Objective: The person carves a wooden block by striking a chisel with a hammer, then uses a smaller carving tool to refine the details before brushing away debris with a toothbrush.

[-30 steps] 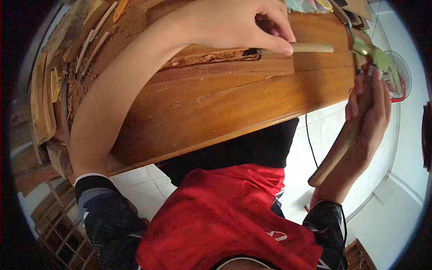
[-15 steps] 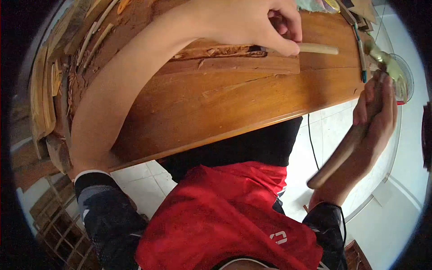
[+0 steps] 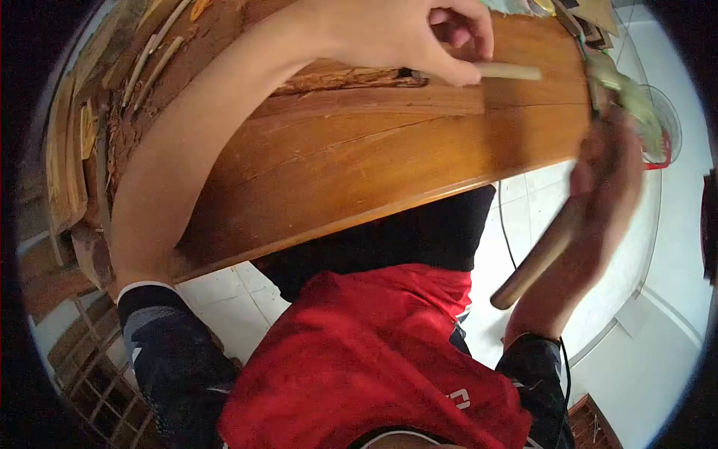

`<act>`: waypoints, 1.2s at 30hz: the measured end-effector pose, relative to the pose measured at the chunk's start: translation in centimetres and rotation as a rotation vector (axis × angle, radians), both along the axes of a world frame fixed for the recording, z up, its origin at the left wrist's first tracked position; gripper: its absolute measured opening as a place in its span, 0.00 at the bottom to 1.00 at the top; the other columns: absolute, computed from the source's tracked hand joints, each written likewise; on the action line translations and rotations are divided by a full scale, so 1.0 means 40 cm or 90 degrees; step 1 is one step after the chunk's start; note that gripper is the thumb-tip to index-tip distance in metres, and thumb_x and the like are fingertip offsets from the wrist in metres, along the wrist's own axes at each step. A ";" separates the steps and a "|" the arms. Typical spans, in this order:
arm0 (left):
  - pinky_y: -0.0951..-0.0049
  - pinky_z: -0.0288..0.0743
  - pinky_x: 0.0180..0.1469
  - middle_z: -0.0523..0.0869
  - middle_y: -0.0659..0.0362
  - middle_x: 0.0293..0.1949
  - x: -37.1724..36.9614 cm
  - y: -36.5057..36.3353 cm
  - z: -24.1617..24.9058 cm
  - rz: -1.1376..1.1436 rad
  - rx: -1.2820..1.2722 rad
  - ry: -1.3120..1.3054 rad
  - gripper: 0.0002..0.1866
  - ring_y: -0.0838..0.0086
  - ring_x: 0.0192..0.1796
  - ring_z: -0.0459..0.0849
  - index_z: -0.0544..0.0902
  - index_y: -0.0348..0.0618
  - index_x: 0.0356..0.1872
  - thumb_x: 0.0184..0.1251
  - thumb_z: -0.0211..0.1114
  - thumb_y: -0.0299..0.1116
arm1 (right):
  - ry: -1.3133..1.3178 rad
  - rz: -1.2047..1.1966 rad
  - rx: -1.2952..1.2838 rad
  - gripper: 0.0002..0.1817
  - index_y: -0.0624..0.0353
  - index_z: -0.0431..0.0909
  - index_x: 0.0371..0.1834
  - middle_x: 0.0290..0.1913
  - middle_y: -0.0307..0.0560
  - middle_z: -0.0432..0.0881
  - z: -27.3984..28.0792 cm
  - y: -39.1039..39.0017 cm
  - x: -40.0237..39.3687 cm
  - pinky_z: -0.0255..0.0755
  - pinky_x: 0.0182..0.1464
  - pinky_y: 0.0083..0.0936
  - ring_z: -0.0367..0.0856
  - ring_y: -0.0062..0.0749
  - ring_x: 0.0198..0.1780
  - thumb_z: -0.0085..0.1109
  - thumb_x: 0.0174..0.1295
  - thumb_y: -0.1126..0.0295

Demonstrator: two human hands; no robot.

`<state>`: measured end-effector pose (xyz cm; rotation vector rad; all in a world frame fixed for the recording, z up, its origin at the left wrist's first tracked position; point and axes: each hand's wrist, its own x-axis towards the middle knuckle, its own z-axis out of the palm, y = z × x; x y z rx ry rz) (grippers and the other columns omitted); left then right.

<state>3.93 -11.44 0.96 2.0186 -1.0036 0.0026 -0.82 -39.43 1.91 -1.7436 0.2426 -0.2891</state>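
My left hand [image 3: 407,34] grips a chisel with a pale wooden handle [image 3: 508,72], laid flat across a brown wooden board [image 3: 359,157]. The chisel's dark blade sits at the end of a rough carved groove [image 3: 344,77] in the board. My right hand [image 3: 609,176] holds a hammer with a long wooden handle [image 3: 535,262] and a metal head [image 3: 624,93], raised just right of the board's edge. That hand and the hammer are motion-blurred.
Wood scraps and thin sticks [image 3: 149,63] lie along the board's left side. Small items [image 3: 580,15] sit at the far right corner. A black cable [image 3: 508,224] hangs over the white tiled floor. A fan [image 3: 662,123] stands at right.
The right hand with the hammer has swung left toward the chisel's handle end and is now blurred. The left hand stays on the chisel at the groove.
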 end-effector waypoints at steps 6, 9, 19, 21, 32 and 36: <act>0.71 0.76 0.39 0.85 0.59 0.34 0.008 0.021 -0.018 0.004 0.019 0.059 0.13 0.75 0.36 0.81 0.89 0.38 0.37 0.61 0.78 0.37 | 0.018 0.078 0.041 0.20 0.57 0.79 0.47 0.25 0.36 0.74 0.018 -0.031 -0.003 0.58 0.14 0.17 0.67 0.17 0.14 0.50 0.80 0.50; 0.72 0.76 0.38 0.85 0.59 0.33 0.023 -0.014 0.017 -0.013 0.054 0.113 0.12 0.75 0.35 0.81 0.89 0.39 0.36 0.62 0.78 0.37 | 0.158 0.196 0.018 0.19 0.56 0.79 0.43 0.24 0.35 0.72 -0.002 0.026 -0.060 0.57 0.14 0.19 0.65 0.19 0.13 0.54 0.78 0.50; 0.72 0.76 0.37 0.86 0.58 0.32 0.007 0.002 0.000 0.021 -0.019 0.128 0.11 0.75 0.33 0.82 0.90 0.38 0.35 0.60 0.79 0.34 | 0.023 0.106 0.113 0.20 0.57 0.78 0.41 0.24 0.37 0.73 0.002 -0.034 -0.012 0.59 0.14 0.18 0.66 0.16 0.13 0.52 0.80 0.51; 0.72 0.76 0.37 0.86 0.58 0.32 0.026 -0.002 0.001 0.013 0.021 0.072 0.12 0.74 0.34 0.83 0.90 0.37 0.35 0.59 0.79 0.36 | 0.107 0.065 -0.043 0.21 0.57 0.79 0.40 0.24 0.37 0.74 -0.014 -0.020 -0.016 0.59 0.14 0.20 0.66 0.18 0.13 0.50 0.80 0.50; 0.72 0.76 0.37 0.85 0.59 0.32 0.003 0.010 0.010 0.032 0.007 0.161 0.13 0.75 0.34 0.82 0.89 0.37 0.34 0.60 0.80 0.37 | 0.042 0.147 0.105 0.21 0.56 0.76 0.44 0.23 0.35 0.72 -0.009 -0.019 -0.010 0.58 0.15 0.19 0.65 0.18 0.13 0.49 0.80 0.49; 0.72 0.77 0.38 0.85 0.58 0.32 0.009 0.009 0.005 -0.005 0.015 0.101 0.15 0.74 0.34 0.82 0.89 0.37 0.36 0.58 0.81 0.38 | 0.179 0.182 -0.071 0.21 0.57 0.76 0.43 0.22 0.35 0.71 -0.028 -0.011 -0.050 0.59 0.14 0.20 0.66 0.19 0.13 0.49 0.81 0.49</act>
